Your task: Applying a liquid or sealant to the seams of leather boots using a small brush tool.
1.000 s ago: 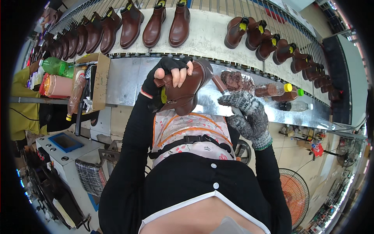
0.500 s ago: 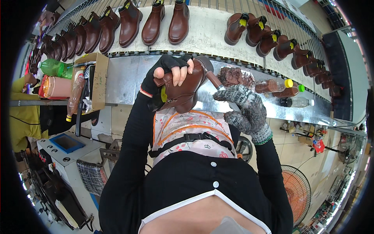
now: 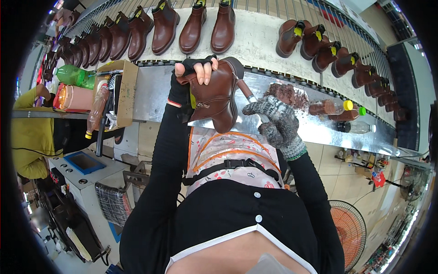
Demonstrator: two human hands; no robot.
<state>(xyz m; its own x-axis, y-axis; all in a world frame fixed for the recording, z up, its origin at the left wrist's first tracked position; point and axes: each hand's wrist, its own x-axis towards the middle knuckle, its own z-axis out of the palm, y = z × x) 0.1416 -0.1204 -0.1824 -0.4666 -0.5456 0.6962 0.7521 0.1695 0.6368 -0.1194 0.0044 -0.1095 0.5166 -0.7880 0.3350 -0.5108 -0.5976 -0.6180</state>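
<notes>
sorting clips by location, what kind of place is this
Most likely a shoe factory finishing line. Rows of matching brown boots ride a conveyor belt, and the left hand holds a brown boot above a metal workbench.

Tiled floor [image 3: 340, 180], orange fan [image 3: 349, 230], metal workbench [image 3: 150, 93].

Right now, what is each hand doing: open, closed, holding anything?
Left hand: closed on the brown boot, gripping its top.
Right hand, in a grey knit glove: closed on a tool handle at the boot.
</notes>
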